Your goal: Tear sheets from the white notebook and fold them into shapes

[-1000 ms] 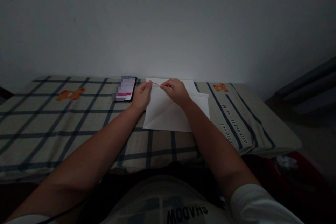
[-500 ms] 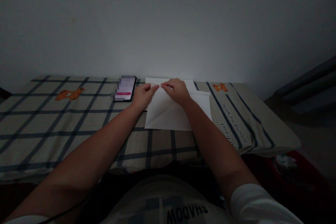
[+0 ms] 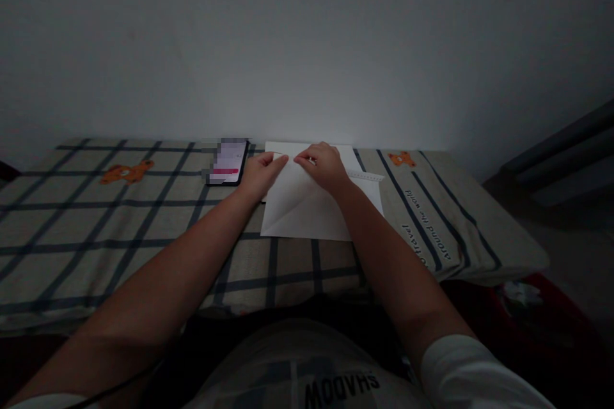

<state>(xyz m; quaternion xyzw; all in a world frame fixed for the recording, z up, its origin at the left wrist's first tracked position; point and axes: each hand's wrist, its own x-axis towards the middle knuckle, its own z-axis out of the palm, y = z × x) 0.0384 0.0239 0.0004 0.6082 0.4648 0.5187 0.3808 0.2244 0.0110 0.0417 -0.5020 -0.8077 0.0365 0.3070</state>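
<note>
Our left hand (image 3: 263, 174) and right hand (image 3: 323, 165) seem to pinch the far edge of the thin white paper sheet (image 3: 307, 204), each grip closed thumb-to-finger. It lies on our beige, blue-checked, cloth-covered worktop (image 3: 158, 230). We appear to be working that edge; continuing calls for level fingertips.

A plain grey-white wall (image 3: 307, 45) — dim, softly shadowed — stands behind a table (image 3: 96, 230) draped in checked cloth, with grey floor (image 3: 570, 255) at right.
</note>
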